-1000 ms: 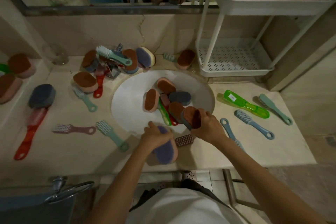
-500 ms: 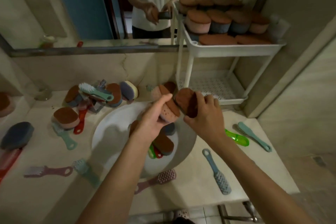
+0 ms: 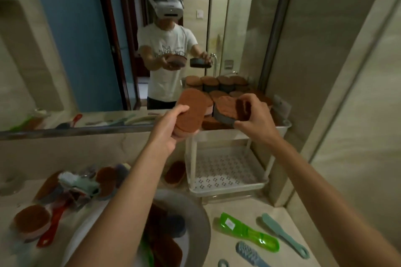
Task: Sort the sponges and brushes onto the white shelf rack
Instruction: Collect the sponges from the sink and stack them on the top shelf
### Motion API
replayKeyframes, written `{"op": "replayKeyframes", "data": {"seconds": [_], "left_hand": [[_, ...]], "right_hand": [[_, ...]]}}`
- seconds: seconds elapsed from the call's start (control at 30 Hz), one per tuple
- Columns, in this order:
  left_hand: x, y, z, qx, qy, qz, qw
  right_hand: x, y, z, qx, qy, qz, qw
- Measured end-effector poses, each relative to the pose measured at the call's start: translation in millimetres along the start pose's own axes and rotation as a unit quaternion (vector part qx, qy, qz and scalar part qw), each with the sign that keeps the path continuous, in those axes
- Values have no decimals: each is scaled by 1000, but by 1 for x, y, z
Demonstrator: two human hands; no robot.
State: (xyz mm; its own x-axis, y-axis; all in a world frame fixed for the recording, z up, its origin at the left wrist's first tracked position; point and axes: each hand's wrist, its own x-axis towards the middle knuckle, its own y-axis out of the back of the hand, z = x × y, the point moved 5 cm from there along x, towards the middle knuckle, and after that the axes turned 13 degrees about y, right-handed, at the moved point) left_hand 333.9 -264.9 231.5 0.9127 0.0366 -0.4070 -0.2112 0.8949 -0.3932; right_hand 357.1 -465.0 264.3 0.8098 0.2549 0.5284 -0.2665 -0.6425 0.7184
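Note:
My left hand (image 3: pixel 171 125) grips a brown-topped pink sponge (image 3: pixel 192 108), held up just left of the white shelf rack (image 3: pixel 282 129). My right hand (image 3: pixel 255 118) grips a brown-topped grey sponge (image 3: pixel 225 107), tilted over the rack's top tier. Several brown-topped sponges (image 3: pixel 219 84) fill that tier. The lower tier (image 3: pixel 225 174), a perforated tray, holds nothing. More sponges (image 3: pixel 161 238) lie in the round sink basin (image 3: pixel 201 230) below my arms.
On the counter to the left lie a heap of sponges and brushes (image 3: pixel 80 184), a red-handled brush (image 3: pixel 51 230) and a sponge (image 3: pixel 29 222). To the right lie a green brush (image 3: pixel 249 232), a teal brush (image 3: pixel 284 235) and a blue brush (image 3: pixel 249 254). A mirror (image 3: pixel 130 39) backs the counter.
Both hands have risen from the basin up to the rack's top tier, each carrying a sponge. The view has tilted upward with them.

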Motion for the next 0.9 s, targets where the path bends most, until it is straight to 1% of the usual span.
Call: {"op": "replayKeyframes", "data": {"seconds": [0.07,0.17,0.27,0.37,0.5,0.67,0.9], "left_hand": [[8,-4,7,4,3,12,1000],[15,-7,12,13,4,41,999],[23,-6,13,27,11,67,997],[32,-4,14,31,11,84,996],[39,-4,14,31,10,88,996],[45,-5,15,27,9,90,996],[48,-8,20,48,-7,80,996]], "right_hand": [[19,-4,6,10,11,-44,999],[38,-17,15,-11,26,-107,994],[48,-31,21,-16,43,-142,989],[51,-40,24,-5,44,-148,988],[51,-50,27,-10,54,-167,985],[51,-46,32,-1,50,-148,988],[42,-52,34,-28,58,-189,980]]}}
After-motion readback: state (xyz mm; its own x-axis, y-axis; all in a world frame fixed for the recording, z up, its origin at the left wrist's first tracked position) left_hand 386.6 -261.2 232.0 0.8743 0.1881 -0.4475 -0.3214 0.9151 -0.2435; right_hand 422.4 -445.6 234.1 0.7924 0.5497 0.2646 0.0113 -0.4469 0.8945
